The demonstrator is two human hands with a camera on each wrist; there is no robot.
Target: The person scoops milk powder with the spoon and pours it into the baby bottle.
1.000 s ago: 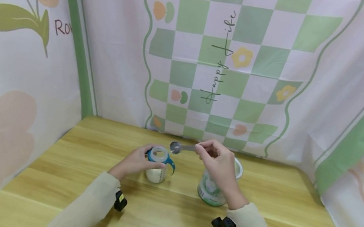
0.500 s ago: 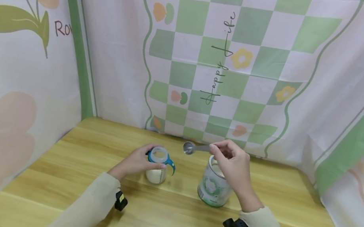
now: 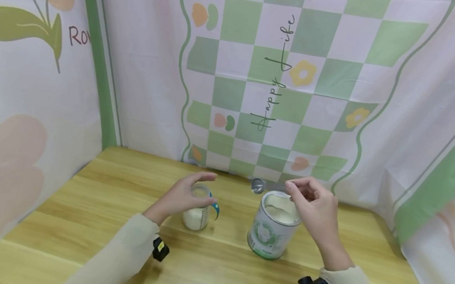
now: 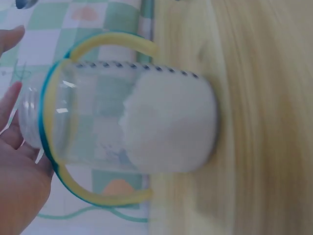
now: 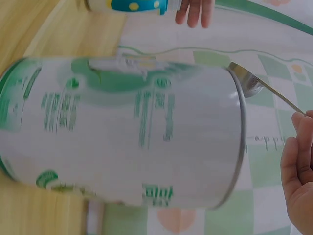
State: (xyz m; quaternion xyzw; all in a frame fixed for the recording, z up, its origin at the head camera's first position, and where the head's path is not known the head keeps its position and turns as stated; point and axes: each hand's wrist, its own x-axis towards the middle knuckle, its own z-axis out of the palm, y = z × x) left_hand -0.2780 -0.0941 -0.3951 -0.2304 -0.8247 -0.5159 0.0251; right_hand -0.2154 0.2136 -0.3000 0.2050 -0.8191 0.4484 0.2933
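Observation:
A clear baby bottle [image 3: 195, 219] with a blue-and-yellow two-handled collar stands uncapped on the table, partly filled with white powder [image 4: 168, 122]. My left hand [image 3: 184, 199] is at the bottle's neck, thumb and fingers spread apart with a gap between them. In the left wrist view that hand [image 4: 22, 186] lies close beside the neck. My right hand [image 3: 319, 215] pinches the handle of a metal measuring spoon [image 3: 258, 186], its bowl held just above and left of the can's rim. The white-and-green milk powder can [image 3: 268, 236] is lidless, with pale powder inside.
Both things stand on a wood-grain table [image 3: 209, 279], the can to the right of the bottle. A green-and-white checked curtain [image 3: 271, 94] hangs behind the table's far edge. Black wrist cameras sit on both sleeves.
My right hand has moved right with the measuring spoon, from near the bottle to the can. My left hand has loosened from the bottle's collar, its fingers rising and spreading.

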